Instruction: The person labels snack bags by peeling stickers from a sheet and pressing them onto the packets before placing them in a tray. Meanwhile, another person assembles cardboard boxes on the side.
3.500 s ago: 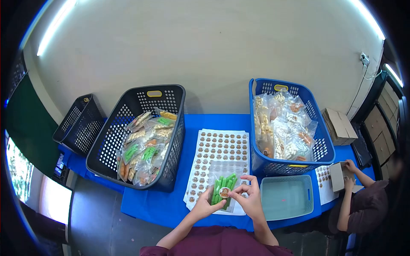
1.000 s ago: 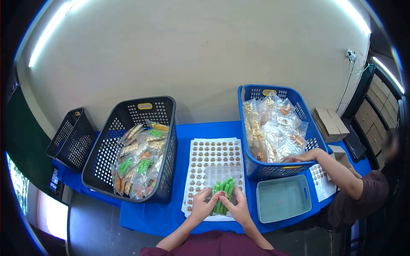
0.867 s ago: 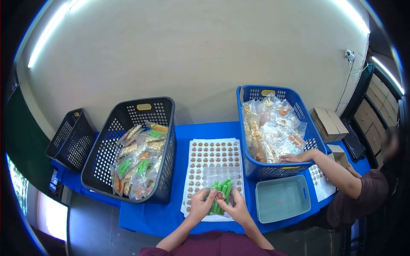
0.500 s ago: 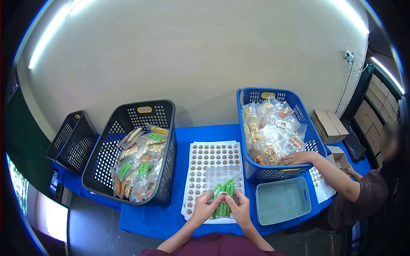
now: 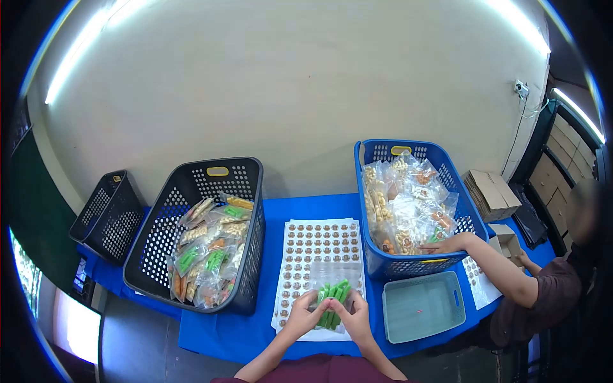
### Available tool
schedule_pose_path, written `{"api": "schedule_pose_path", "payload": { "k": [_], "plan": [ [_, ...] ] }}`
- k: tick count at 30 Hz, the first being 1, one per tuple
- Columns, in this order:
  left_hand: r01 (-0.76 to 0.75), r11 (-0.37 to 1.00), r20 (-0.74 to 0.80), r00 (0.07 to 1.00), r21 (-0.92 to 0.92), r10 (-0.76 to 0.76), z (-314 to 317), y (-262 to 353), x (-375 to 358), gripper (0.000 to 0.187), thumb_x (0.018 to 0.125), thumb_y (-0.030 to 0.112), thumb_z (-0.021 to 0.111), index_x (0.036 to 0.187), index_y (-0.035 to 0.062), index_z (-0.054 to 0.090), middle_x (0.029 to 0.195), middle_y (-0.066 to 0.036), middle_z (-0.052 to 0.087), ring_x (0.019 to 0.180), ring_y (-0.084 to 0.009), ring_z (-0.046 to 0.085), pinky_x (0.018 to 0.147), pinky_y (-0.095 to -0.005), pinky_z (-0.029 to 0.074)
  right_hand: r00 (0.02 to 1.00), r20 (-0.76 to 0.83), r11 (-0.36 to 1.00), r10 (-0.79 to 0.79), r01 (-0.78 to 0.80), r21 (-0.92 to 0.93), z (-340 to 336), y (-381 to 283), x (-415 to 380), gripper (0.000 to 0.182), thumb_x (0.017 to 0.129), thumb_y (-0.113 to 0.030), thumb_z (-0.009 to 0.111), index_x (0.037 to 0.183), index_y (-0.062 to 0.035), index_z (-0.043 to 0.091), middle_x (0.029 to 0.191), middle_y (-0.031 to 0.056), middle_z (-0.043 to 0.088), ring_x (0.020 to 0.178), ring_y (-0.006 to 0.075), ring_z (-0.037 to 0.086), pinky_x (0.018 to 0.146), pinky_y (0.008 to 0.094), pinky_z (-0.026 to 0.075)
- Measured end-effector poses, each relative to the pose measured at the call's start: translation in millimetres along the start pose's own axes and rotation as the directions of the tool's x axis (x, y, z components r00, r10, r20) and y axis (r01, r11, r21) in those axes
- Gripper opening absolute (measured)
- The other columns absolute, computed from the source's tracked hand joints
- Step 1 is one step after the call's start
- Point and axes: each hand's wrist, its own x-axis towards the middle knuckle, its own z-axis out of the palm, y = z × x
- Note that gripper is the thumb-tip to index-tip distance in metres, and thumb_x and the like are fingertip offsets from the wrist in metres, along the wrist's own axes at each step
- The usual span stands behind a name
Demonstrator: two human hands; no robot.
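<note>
A clear plastic bag of green sticks (image 5: pixel 336 289) is held upright in front of me. My left hand (image 5: pixel 308 314) grips its left side and my right hand (image 5: pixel 352 317) its right side, with both thumbs pressed together on the front. The thumbs hide most of that spot, where a small round brown sticker showed. Beneath the bag lies a white sheet of round brown stickers (image 5: pixel 305 246) in rows, with gaps at its lower right hidden behind the bag and hands.
A black basket (image 5: pixel 255 255) of filled bags stands left, with a smaller black basket (image 5: pixel 118 220) beyond. At right are a blue basket (image 5: pixel 396 267) of bags, a grey-green tray (image 5: pixel 421 313), flattened cardboard (image 5: pixel 490 195) and a co-worker (image 5: pixel 536 293) with one hand in the blue basket.
Both hands stay on the bag, and the thumbs now cover the sticker spot. The view has tilted slightly up. The co-worker's hand remains at the blue basket.
</note>
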Motion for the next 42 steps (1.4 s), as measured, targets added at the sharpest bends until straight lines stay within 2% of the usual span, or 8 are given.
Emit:
{"api": "schedule_pose_path", "payload": {
  "k": [3, 10, 16, 23, 29, 32, 36, 42],
  "plan": [
    [0.131, 0.986, 0.009, 0.991, 0.105, -0.132, -0.8, 8.0, 1.0, 0.03, 0.082, 0.024, 0.059, 0.072, -0.0033, 0.054, 0.06, -0.009, 0.049, 0.056, -0.0115, 0.045, 0.051, -0.0283, 0.038, 0.999, -0.037, 0.999, -0.026, 0.024, -0.037, 0.3, 0.5, -1.6, 0.018, 0.084, -0.017, 0.058, 0.086, 0.001, 0.056, 0.081, 0.0015, 0.058, 0.072, 0.0056, 0.051, 0.065, 0.0205, 0.041],
    [0.029, 0.996, -0.001, 1.0, -0.087, -0.03, 6.0, -10.1, -2.0, 0.035, 0.085, 0.027, 0.054, 0.069, -0.0028, 0.048, 0.061, -0.007, 0.044, 0.056, -0.0111, 0.041, 0.051, -0.028, 0.036, 1.0, -0.007, 1.0, 0.005, -0.005, 0.001, -12.7, 14.0, 0.1, 0.021, 0.085, -0.021, 0.057, 0.084, 0.0001, 0.057, 0.078, 0.0009, 0.058, 0.07, 0.0048, 0.049, 0.062, 0.0196, 0.04],
    [0.159, 0.952, -0.015, 0.986, -0.261, -0.169, 9.7, -10.6, -4.8, 0.032, 0.089, 0.027, 0.048, 0.076, -0.0028, 0.05, 0.063, -0.006, 0.046, 0.06, -0.0088, 0.043, 0.055, -0.0258, 0.037, 0.999, 0.033, 0.995, 0.013, -0.016, 0.095, -8.6, 14.5, 5.3, 0.025, 0.085, -0.021, 0.058, 0.093, 0.0018, 0.055, 0.083, 0.002, 0.058, 0.075, 0.0063, 0.051, 0.068, 0.02, 0.041],
    [0.002, 1.0, -0.055, 0.998, 0.021, -0.001, 8.0, -0.3, -2.9, 0.029, 0.084, 0.025, 0.057, 0.081, -0.0038, 0.056, 0.067, -0.009, 0.054, 0.058, -0.0142, 0.05, 0.055, -0.0283, 0.041, 0.999, 0.046, 0.999, 0.011, -0.009, -0.043, -10.5, 12.3, 5.1, 0.021, 0.083, -0.016, 0.06, 0.094, 0.0017, 0.056, 0.086, 0.0035, 0.059, 0.079, 0.0079, 0.054, 0.07, 0.0218, 0.043],
    [-0.001, 0.988, -0.061, 0.998, -0.153, -0.008, 17.3, -17.2, -14.2, 0.029, 0.084, 0.025, 0.056, 0.084, -0.0035, 0.057, 0.064, -0.007, 0.054, 0.058, -0.0135, 0.049, 0.053, -0.0289, 0.04, 0.998, 0.028, 0.997, 0.059, -0.061, 0.05, -23.0, 31.5, -2.8, 0.02, 0.086, -0.019, 0.056, 0.09, 0.0006, 0.056, 0.079, 0.0019, 0.059, 0.072, 0.0053, 0.051, 0.064, 0.0204, 0.04],
    [0.218, 0.932, 0.033, 0.975, -0.291, -0.218, 15.3, -19.1, -20.6, 0.03, 0.083, 0.026, 0.059, 0.089, -0.003, 0.059, 0.066, -0.004, 0.055, 0.058, -0.0093, 0.048, 0.052, -0.0262, 0.04, 0.997, 0.021, 0.993, 0.072, -0.073, 0.095, -25.6, 40.5, -3.0, 0.021, 0.087, -0.02, 0.054, 0.091, 0.0001, 0.056, 0.081, 0.0023, 0.058, 0.071, 0.0049, 0.049, 0.062, 0.0202, 0.039],
    [0.067, 0.992, -0.087, 0.993, -0.109, -0.076, 14.0, -7.8, -19.1, 0.038, 0.077, 0.029, 0.067, 0.096, -0.003, 0.059, 0.068, -0.002, 0.056, 0.056, -0.0037, 0.045, 0.047, -0.0206, 0.036, 0.996, 0.024, 0.986, 0.084, -0.086, 0.142, -16.1, 22.3, 0.7, 0.017, 0.086, -0.016, 0.056, 0.093, -0.0003, 0.055, 0.085, 0.0032, 0.058, 0.078, 0.0065, 0.052, 0.068, 0.0205, 0.041],
    [0.188, 0.977, 0.022, 0.982, -0.104, -0.187, 1.3, 10.2, -14.7, 0.033, 0.075, 0.028, 0.068, 0.092, 0.001, 0.063, 0.066, -0.001, 0.055, 0.053, -0.0036, 0.043, 0.045, -0.0197, 0.033, 0.993, 0.088, 0.997, 0.073, -0.073, -0.001, -14.6, 16.0, 5.6, 0.022, 0.08, -0.013, 0.063, 0.094, 0.002, 0.055, 0.085, 0.005, 0.06, 0.077, 0.0089, 0.056, 0.069, 0.0215, 0.045]
  ]
}}
